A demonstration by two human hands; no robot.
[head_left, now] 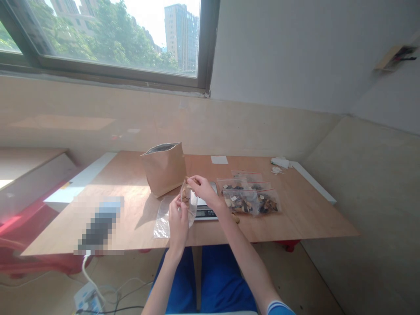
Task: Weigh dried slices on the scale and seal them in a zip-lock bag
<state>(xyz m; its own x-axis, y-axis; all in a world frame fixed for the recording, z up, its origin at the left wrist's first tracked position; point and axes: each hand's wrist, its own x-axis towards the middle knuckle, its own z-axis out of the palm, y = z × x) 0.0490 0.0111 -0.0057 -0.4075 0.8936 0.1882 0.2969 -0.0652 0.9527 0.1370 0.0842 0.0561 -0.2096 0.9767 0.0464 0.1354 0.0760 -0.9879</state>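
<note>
Clear plastic bag (188, 204) stands long axis upright just left of the digital scale (205, 213); our left hand (178, 220) grips its side, our right hand (203, 189) pinches its top.

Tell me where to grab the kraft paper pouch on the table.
Grip the kraft paper stand-up pouch around its lower body, coming from the near side. It stands upright with its foil-lined mouth open, so a low hold should probably keep it steady and leave the mouth uncrushed.
</note>
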